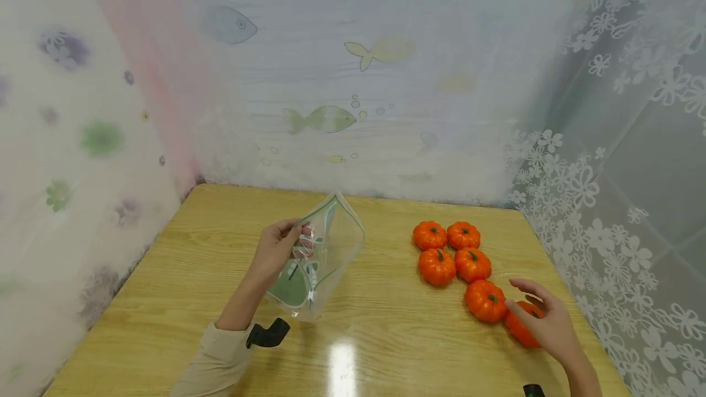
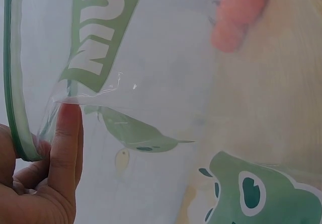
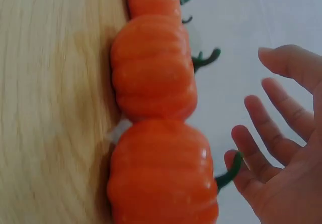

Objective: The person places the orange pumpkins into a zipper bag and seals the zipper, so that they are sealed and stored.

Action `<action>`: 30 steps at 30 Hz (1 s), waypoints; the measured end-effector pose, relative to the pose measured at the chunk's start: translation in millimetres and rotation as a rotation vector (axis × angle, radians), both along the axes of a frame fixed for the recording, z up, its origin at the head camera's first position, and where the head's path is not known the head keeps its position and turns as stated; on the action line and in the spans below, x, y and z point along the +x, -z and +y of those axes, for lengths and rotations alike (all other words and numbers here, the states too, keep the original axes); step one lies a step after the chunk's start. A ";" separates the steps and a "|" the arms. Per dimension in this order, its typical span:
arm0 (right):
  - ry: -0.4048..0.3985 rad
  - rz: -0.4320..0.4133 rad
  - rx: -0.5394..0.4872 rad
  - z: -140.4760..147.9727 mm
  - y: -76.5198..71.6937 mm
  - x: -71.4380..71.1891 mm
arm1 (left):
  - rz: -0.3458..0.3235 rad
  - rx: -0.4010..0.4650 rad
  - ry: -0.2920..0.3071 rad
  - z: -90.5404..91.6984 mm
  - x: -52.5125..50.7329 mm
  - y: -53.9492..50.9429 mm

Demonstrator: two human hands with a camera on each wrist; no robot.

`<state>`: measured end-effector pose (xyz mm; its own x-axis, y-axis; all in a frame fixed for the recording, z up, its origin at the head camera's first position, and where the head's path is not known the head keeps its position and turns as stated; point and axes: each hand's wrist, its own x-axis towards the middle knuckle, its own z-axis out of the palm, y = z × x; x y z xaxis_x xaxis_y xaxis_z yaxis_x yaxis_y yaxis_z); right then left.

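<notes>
A clear zip bag (image 1: 344, 244) with green print hangs above the table, its mouth spread apart. My left hand (image 1: 277, 249) pinches the bag's edge between thumb and fingers; in the left wrist view the green zip strip (image 2: 11, 73) runs down to the fingertips. My right hand (image 1: 546, 323) hovers over the nearest small orange pumpkin (image 1: 521, 329), fingers spread and holding nothing. The right wrist view shows a gap between the fingers and the green stem of a pumpkin (image 3: 161, 173). Another pumpkin (image 1: 485, 301) sits just left of that hand.
Several more pumpkins, among them one at the back (image 1: 429, 235), stand clustered on the right half of the wooden table (image 1: 380, 336). A printed curtain (image 1: 386, 158) rises behind the table's far edge, with more sheeting at both sides.
</notes>
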<state>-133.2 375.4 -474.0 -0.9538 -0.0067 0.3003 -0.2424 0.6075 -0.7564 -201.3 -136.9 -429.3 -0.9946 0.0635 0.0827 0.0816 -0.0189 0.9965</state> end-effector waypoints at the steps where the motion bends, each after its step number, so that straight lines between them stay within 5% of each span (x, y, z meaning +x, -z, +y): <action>1: 0.007 -0.009 0.011 3.4 1.0 1.4 | -0.002 0.001 0.000 0.3 -0.1 0.3; 18: -0.045 -0.345 0.220 42.0 14.8 8.6 | -0.009 0.022 -0.005 1.7 1.4 0.7; 30: -0.097 -0.409 0.177 48.5 17.9 6.5 | 0.003 0.015 -0.011 0.1 2.2 -0.8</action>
